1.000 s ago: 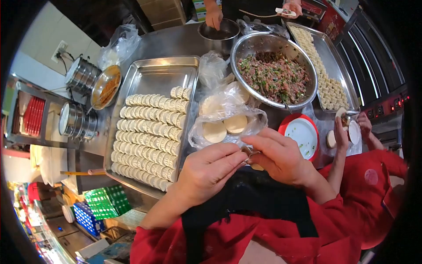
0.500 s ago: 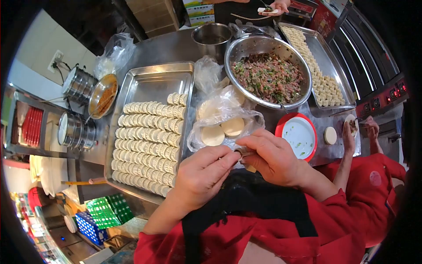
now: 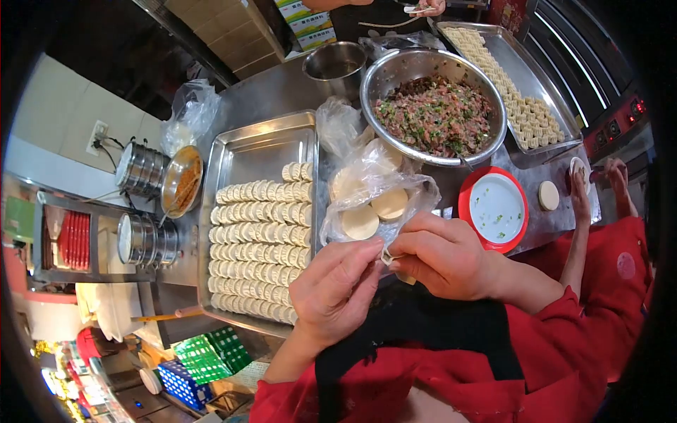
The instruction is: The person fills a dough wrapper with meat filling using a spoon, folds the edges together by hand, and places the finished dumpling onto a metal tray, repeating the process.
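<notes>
My left hand [image 3: 337, 287] and my right hand [image 3: 455, 259] meet at the fingertips in front of my body. Both pinch a small white dumpling [image 3: 386, 258], mostly covered by the fingers. Under the right fingers a pale yellowish piece [image 3: 405, 278] sticks out; its kind is not clear. Just beyond the hands, round dough wrappers [image 3: 360, 222] lie in a clear plastic bag [image 3: 423, 194]. To the left, a metal tray [image 3: 264, 137] carries rows of pleated dumplings [image 3: 261, 233].
A large steel bowl [image 3: 499, 120] holds minced filling with green bits. Nearer is a red-rimmed plate [image 3: 523, 201]; a lone wrapper [image 3: 548, 196] lies right of it. Another dumpling tray [image 3: 543, 88] sits at the back right. A co-worker's hands [image 3: 582, 197] work at the right, another person's hand [image 3: 429, 7] at the back.
The view has shifted, so the table things sit a little further right. My hands stay together, with the dumpling's pale edge now showing between the fingertips. The right-hand co-worker's hand covers more of its wrapper.
</notes>
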Motion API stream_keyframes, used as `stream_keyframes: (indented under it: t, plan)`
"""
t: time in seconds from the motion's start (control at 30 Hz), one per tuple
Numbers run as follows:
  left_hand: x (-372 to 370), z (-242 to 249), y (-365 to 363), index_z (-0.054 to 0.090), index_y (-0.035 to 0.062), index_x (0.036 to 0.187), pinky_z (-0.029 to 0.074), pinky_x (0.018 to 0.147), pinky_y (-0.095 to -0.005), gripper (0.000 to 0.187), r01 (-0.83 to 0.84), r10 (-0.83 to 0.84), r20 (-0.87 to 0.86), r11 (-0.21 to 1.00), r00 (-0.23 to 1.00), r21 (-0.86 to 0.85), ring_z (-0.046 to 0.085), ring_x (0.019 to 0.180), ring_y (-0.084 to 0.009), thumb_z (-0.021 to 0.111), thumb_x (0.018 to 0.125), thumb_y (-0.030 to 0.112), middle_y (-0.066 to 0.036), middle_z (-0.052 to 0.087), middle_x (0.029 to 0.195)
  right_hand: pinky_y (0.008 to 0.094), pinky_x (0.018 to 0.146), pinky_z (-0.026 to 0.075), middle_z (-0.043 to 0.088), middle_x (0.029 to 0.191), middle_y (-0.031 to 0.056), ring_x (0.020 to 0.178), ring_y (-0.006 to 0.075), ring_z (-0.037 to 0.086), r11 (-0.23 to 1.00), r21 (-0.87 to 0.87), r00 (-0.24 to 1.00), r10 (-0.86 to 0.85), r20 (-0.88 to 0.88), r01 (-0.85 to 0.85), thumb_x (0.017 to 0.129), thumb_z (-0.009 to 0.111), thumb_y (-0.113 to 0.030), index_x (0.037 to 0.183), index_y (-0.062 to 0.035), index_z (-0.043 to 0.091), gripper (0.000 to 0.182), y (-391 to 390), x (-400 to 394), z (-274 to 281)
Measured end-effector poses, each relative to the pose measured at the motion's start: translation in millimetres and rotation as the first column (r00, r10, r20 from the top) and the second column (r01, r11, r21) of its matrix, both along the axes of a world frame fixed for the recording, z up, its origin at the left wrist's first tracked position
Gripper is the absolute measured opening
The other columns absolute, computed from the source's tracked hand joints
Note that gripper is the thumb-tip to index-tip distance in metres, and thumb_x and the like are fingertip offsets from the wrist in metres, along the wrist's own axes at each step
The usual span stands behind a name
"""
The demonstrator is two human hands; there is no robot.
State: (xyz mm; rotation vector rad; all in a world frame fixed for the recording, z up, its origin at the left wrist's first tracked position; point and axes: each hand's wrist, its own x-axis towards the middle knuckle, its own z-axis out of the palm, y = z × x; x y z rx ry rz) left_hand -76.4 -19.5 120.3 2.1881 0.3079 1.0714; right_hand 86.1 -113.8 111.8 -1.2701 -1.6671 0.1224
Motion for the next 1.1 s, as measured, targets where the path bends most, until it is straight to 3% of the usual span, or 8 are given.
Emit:
stream_keyframes:
  t: [0.33,0.63,0.7,0.73,0.8,0.87,0.97,1.1]
  plan:
    - [1,-3,-1,0.063,-0.0028,0.099,0.05,0.066,-0.0301,0.037,0.035,-0.035,0.084,0.999,0.996,0.009,0.063,0.072,-0.0231,0.067,0.065,-0.016,-0.014,0.065,0.082,0.0351,0.048,0.046,0.054,0.075,0.0091,0.06,0.026,0.058,1.0,-0.001,1.0,-0.003,0.023,0.003,0.072,0.071,-0.005,0.087,-0.0029,0.06,0.019,-2,1,3]
    - [-2,4,-5,0.06,-0.0031,0.116,0.051,0.077,-0.0321,0.045,0.146,-0.147,-0.08,0.989,0.986,-0.019,0.063,0.087,-0.0279,0.061,0.073,-0.014,-0.015,0.062,0.097,0.0336,0.047,0.046,0.057,0.075,0.0092,0.059,0.0257,0.059,0.999,-0.025,0.998,0.035,0.05,-0.034,0.072,0.072,-0.004,0.088,-0.0031,0.061,0.019,-6,3,6]
    - [3,1,-11,0.048,-0.0009,0.131,0.049,0.084,-0.0297,0.056,0.106,-0.132,-0.035,0.906,0.991,-0.41,0.06,0.1,-0.024,0.059,0.077,-0.014,-0.014,0.058,0.113,0.0337,0.047,0.046,0.057,0.075,0.0095,0.059,0.0258,0.06,1.0,-0.008,1.0,0.016,0.016,-0.016,0.072,0.072,-0.004,0.089,-0.0031,0.062,0.02,-5,6,6]
    - [3,0,-12,0.048,-0.0009,0.131,0.049,0.084,-0.0297,0.056,0.11,-0.135,-0.031,0.907,0.99,-0.407,0.06,0.1,-0.024,0.059,0.077,-0.014,-0.014,0.058,0.113,0.0334,0.048,0.047,0.058,0.075,0.0094,0.06,0.0255,0.06,1.0,0.012,1.0,0.019,-0.009,-0.019,0.073,0.072,-0.005,0.09,-0.0032,0.062,0.02,-4,6,5]
    - [0,-7,-14,0.032,0.0023,0.143,0.046,0.091,-0.0277,0.066,0.294,-0.366,0.155,0.364,0.918,-0.884,0.054,0.111,-0.0187,0.055,0.083,-0.013,-0.012,0.052,0.124,0.0332,0.048,0.047,0.058,0.074,0.0094,0.06,0.0251,0.06,0.999,0.031,0.999,0.021,-0.037,-0.02,0.074,0.072,-0.005,0.091,-0.0034,0.062,0.019,-4,7,6]
    - [-3,-14,-10,0.025,0.0043,0.146,0.042,0.095,-0.0274,0.068,0.277,-0.438,0.067,0.437,0.896,-0.856,0.05,0.115,-0.0155,0.053,0.087,-0.012,-0.01,0.05,0.125,0.0321,0.049,0.046,0.058,0.074,0.0092,0.06,0.0247,0.06,1.0,-0.028,0.999,-0.009,0.038,0.01,0.075,0.072,-0.007,0.093,-0.0031,0.063,0.02,-2,9,12]
    - [-2,-17,-11,0.027,0.0054,0.146,0.043,0.095,-0.0278,0.07,0.379,-0.38,0.246,0.328,0.892,-0.865,0.051,0.113,-0.0161,0.055,0.085,-0.012,-0.011,0.05,0.125,0.0309,0.05,0.046,0.058,0.072,0.0086,0.06,0.0235,0.059,0.996,-0.032,0.994,-0.08,-0.076,0.078,0.077,0.073,-0.009,0.098,-0.003,0.064,0.024,-4,15,21]
    - [1,-19,-12,0.033,0.0059,0.143,0.043,0.093,-0.0272,0.066,0.288,-0.298,0.157,0.471,0.941,-0.834,0.052,0.11,-0.0161,0.056,0.084,-0.013,-0.01,0.049,0.124,0.0309,0.053,0.046,0.058,0.075,0.0091,0.062,0.0221,0.06,0.992,-0.123,0.999,-0.037,-0.024,0.034,0.076,0.073,-0.009,0.102,-0.0033,0.064,0.028,-9,11,14]
